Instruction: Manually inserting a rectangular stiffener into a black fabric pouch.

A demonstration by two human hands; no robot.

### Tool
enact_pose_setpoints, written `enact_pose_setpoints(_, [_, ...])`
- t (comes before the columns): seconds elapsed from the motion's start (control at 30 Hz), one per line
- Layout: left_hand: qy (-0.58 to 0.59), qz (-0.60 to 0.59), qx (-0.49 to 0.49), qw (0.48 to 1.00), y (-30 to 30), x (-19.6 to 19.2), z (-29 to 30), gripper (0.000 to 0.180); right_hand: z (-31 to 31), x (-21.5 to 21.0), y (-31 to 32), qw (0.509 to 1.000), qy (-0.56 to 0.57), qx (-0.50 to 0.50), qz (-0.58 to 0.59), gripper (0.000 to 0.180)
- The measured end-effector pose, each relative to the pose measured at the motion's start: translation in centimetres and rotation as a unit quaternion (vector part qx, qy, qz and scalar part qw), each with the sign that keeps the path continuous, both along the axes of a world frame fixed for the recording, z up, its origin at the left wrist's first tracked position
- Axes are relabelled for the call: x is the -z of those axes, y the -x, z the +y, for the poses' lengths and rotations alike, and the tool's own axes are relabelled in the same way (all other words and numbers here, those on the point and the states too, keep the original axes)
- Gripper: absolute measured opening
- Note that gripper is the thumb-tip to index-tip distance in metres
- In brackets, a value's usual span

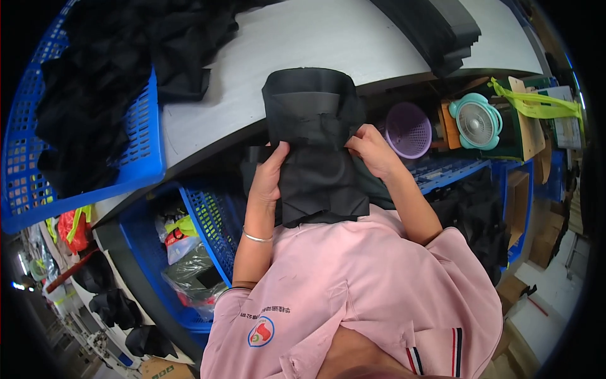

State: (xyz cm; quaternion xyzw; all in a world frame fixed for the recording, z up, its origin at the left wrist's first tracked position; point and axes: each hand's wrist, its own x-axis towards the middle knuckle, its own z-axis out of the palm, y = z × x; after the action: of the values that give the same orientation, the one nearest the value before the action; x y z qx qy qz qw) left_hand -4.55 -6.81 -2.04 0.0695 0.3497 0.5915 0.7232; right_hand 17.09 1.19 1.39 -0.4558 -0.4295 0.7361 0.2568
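Black cloth (315, 145) hangs between both hands, left hand (268, 177) and right hand (372, 148) fingers clamped on its edges.

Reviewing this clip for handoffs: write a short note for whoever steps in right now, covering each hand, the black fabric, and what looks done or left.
Left hand: gripping the black fabric piece at its left edge.
Right hand: pinching its right edge.
The piece is held up at the edge of the grey table.
More black fabric fills the blue basket on the left; a dark stack lies on the table's far right.
How far along: cannot tell.
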Motion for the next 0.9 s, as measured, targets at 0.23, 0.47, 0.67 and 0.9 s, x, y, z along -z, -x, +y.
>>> enact_pose_setpoints(0.23, [-0.045,0.347,-0.056,0.935,-1.6,-0.1,1.3,0.037,-0.7,1.7,0.1,0.996,-0.061,0.06,-0.017,0.01])
enact_pose_setpoints(0.47, [-0.025,-0.058,-0.009,0.998,-0.9,0.2,0.6,0.035,-0.6,1.0,0.2,0.992,0.026,0.1,0.07,0.013])
enact_pose_setpoints(0.67, [0.044,0.119,-0.032,0.991,-1.8,2.1,0.5,0.041,-0.6,0.4,0.6,0.997,0.019,0.057,0.052,0.026])
enact_pose_setpoints(0.9, [-0.045,0.325,0.021,0.944,-3.0,-0.8,0.5,0.036,-1.3,0.9,1.2,0.988,-0.121,0.069,-0.066,0.027])
